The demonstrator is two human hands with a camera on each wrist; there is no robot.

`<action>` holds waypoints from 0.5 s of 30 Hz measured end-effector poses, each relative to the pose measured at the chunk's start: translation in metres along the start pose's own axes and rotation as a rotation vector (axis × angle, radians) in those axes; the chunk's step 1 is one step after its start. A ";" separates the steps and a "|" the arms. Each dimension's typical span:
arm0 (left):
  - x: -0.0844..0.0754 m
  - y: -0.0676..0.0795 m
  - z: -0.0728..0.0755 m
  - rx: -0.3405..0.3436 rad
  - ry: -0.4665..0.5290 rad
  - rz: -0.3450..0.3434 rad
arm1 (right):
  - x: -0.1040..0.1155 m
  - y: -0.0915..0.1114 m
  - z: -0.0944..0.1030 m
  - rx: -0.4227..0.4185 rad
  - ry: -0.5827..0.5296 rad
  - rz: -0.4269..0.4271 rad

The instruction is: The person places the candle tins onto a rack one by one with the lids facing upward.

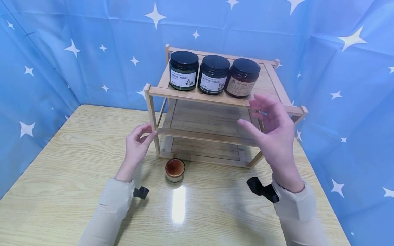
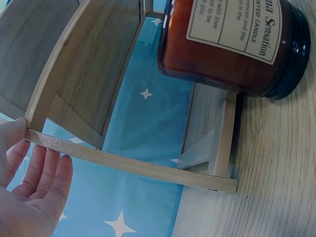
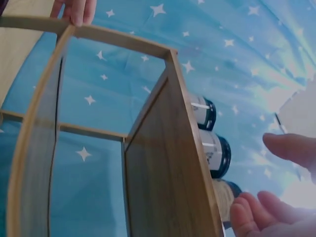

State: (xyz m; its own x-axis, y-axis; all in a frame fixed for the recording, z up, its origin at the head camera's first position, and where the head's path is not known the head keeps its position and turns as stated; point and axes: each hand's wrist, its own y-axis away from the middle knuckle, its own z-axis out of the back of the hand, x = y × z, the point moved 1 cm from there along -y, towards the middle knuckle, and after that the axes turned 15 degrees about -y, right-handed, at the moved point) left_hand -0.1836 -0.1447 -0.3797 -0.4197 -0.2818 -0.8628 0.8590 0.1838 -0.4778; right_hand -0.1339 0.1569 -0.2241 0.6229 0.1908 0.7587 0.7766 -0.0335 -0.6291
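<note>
My left hand (image 1: 136, 143) pinches the left front post of a wooden shelf rack (image 1: 209, 135), at the middle shelf's height. In the left wrist view, its thumb and fingers meet around that wood. My right hand (image 1: 275, 133) hangs in the air before the top shelf's right side, fingers apart and holding nothing. Just behind it stands a brown candle jar (image 1: 243, 80) with a black lid. Two dark green candle jars, one at left (image 1: 183, 71) and one in the middle (image 1: 213, 76), complete the row. An amber candle jar (image 2: 222, 44) sits upside down on the table, lid downward.
The rack stands on a light wood table (image 1: 77, 153), its lower shelves (image 1: 212, 118) below the jars. Blue star-printed cloth (image 1: 123, 41) hangs behind and at both sides. Black wrist cameras (image 1: 263, 189) stick out from both cuffs.
</note>
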 end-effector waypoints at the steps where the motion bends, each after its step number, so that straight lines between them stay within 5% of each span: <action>1: 0.000 0.000 0.000 0.001 -0.002 0.007 | -0.001 0.003 0.000 0.008 -0.009 0.001; 15: 0.008 0.000 -0.001 -0.001 -0.003 0.007 | -0.021 0.035 -0.006 0.124 0.064 -0.097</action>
State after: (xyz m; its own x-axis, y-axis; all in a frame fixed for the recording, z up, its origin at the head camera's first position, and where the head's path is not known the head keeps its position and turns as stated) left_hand -0.1877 -0.1458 -0.3872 -0.4130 -0.2832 -0.8656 0.8616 0.1864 -0.4721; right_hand -0.1187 0.1463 -0.2611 0.5535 0.1247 0.8235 0.8181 0.1039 -0.5656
